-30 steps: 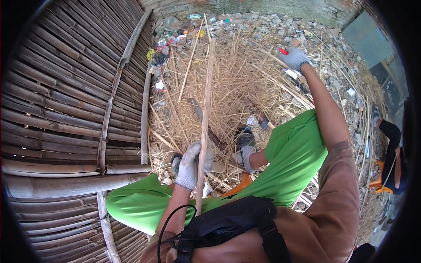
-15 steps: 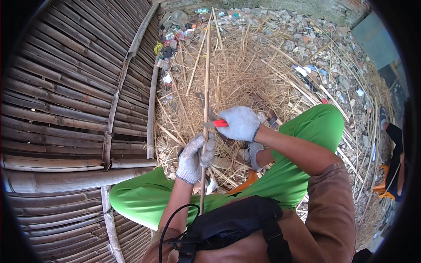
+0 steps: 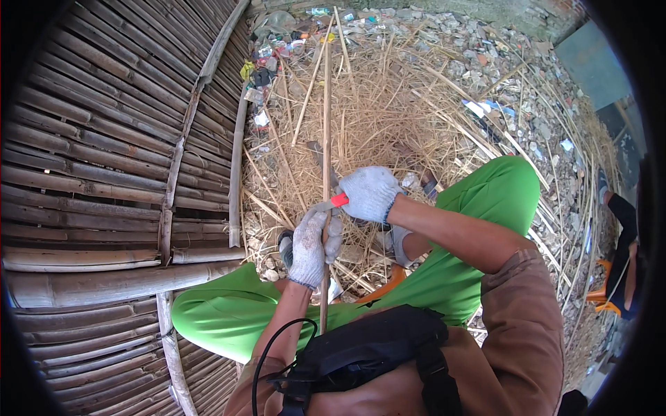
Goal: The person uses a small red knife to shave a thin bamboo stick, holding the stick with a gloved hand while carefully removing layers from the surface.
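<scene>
A long, thin bamboo strip (image 3: 327,125) runs upright through the middle of the view, from near my waist out over the straw. My left hand (image 3: 309,251), in a whitish knitted glove, is closed around its lower part. In my right hand (image 3: 370,195), gloved the same way, is a red-handled knife (image 3: 339,200). Its blade crosses the strip just above my left fingers; whether it cuts in is too small to tell. Beyond my hands, a darker flat blade-like piece (image 3: 317,154) lies partly behind the strip.
Bamboo slat panelling (image 3: 104,152) fills the left side. Straw-like shavings (image 3: 395,118) and loose strips cover the ground ahead, with rubble and litter (image 3: 479,59) beyond. My green-trousered knees (image 3: 496,191) spread to both sides. Another person's dark-clothed leg (image 3: 622,215) shows at the far right.
My right hand has drawn the knife slightly left and down the strip, closer to my left fingers. The left hand keeps its grip, shifted slightly right.
</scene>
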Available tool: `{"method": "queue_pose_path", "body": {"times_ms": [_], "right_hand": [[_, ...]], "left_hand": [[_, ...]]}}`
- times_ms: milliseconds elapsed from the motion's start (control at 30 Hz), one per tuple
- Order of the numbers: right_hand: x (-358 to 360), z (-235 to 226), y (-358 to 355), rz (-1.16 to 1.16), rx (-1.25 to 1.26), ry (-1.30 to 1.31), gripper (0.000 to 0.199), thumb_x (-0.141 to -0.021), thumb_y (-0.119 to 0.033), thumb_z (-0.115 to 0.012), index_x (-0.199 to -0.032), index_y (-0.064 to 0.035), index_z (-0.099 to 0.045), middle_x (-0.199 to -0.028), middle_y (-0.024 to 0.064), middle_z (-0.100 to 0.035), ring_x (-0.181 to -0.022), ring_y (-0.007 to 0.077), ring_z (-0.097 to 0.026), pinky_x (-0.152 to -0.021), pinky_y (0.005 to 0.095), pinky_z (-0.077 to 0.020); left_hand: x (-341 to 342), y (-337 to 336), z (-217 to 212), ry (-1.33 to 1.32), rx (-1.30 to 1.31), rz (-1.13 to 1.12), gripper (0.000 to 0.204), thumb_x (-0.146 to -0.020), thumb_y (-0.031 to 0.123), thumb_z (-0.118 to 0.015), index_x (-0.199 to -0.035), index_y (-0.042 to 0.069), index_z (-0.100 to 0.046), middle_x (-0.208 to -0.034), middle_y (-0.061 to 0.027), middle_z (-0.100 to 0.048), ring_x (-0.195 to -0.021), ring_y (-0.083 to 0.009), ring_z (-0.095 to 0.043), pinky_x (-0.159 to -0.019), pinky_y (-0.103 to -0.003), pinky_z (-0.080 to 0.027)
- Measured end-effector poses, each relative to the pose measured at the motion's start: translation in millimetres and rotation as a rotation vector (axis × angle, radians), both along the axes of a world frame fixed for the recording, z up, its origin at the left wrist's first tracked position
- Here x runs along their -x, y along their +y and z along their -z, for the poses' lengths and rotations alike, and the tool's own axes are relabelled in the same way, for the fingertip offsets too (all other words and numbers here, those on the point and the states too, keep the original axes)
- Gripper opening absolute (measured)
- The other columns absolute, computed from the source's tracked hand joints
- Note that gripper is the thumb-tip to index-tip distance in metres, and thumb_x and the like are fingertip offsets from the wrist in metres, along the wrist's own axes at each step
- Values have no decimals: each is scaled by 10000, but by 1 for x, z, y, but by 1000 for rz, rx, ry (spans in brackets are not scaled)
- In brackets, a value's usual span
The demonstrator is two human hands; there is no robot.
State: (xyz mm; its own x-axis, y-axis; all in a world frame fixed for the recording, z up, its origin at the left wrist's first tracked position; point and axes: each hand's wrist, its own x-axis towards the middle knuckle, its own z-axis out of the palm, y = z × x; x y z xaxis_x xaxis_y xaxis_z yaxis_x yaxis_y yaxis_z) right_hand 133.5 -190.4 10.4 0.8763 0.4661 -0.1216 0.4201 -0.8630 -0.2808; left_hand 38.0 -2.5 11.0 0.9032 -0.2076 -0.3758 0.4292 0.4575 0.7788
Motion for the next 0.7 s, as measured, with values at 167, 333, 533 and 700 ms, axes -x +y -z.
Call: {"method": "queue_pose_path", "body": {"times_ms": [167,333,533,700], "right_hand": [[-12,-18,-9,94,17,-24,293,-941,-404,-649,-884,-164,-806,-848,155,-785,-792,363,-787,-701,524,-639],[-91,-81,-93,524,-36,34,447,-1044,-419,-550,-1043,-65,-823,-1041,198,-815,-943,386,-801,-843,521,-648],[-129,-81,-161,719,-54,-168,461,-999,-447,-605,-1100,-57,-830,-1130,220,-810,-1049,386,-797,-894,519,-640],[-79,-63,-115,453,-50,-91,410,-973,-446,-615,-1008,-101,-834,-1018,211,-809,-951,405,-794,-863,531,-639]], "left_hand": [[-3,-5,-14,11,-83,27,358,-1180,340,-511,-1337,33,-605,-807,-2,-629,-478,-77,-472,-374,-246,-352],[42,-25,-21,-143,-292,228,347,-1179,337,-516,-1271,22,-628,-764,2,-587,-475,-70,-479,-394,-242,-368],[51,-26,-14,-130,-293,286,382,-1182,344,-492,-1297,3,-621,-782,0,-588,-480,-81,-478,-423,-250,-381],[32,-17,-21,-109,-251,190,375,-1154,376,-541,-1266,22,-598,-777,4,-580,-459,-83,-434,-383,-256,-324]]}}
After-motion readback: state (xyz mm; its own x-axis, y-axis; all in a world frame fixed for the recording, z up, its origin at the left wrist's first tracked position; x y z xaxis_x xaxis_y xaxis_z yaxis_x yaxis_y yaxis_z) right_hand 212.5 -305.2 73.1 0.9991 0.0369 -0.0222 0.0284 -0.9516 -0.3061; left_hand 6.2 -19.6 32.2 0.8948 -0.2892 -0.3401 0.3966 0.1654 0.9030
